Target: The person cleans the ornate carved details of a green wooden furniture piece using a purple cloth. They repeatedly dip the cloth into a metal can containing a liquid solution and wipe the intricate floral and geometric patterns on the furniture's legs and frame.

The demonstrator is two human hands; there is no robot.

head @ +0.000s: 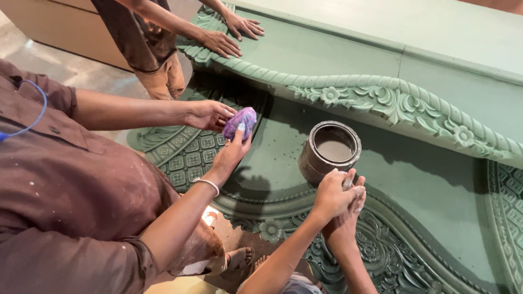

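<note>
Both forearms are bare down to the lower edge of the view. The left hand (331, 197) and right hand (344, 226) carry pale smears on fingers and knuckles. A fold of grey-blue cloth (297, 284), part of the clothing, shows at the bottom edge between the arms.

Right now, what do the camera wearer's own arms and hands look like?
Both forearms are bare: no sleeves, watch or bangle in view. The left hand and right hand wear no gloves, and pale smears, perhaps paint, mark the fingers. No rings are clear.
</note>
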